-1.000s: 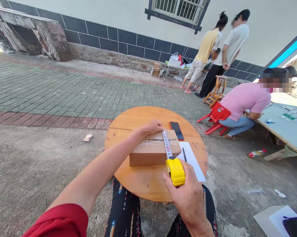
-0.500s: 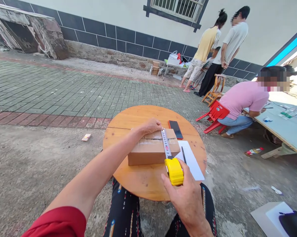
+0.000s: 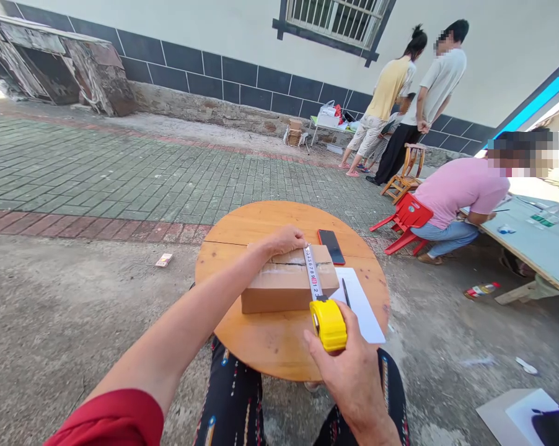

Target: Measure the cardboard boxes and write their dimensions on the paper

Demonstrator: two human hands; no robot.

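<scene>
A taped brown cardboard box (image 3: 279, 282) lies on a round wooden table (image 3: 261, 223). My left hand (image 3: 286, 238) rests closed on the box's far edge, fingers pressed at the end of the white tape blade (image 3: 312, 272). The blade runs across the box top toward me. My right hand (image 3: 354, 375) grips the yellow tape measure case (image 3: 329, 324) at the box's near side.
A black phone (image 3: 331, 246), a white sheet (image 3: 360, 303) and a pen (image 3: 346, 292) lie to the right of the box. A person in pink sits on a red chair (image 3: 407, 217) at a long table (image 3: 535, 238). Two people stand by the wall.
The view shifted slightly. Both hands, the tape and the box stay as they were.
</scene>
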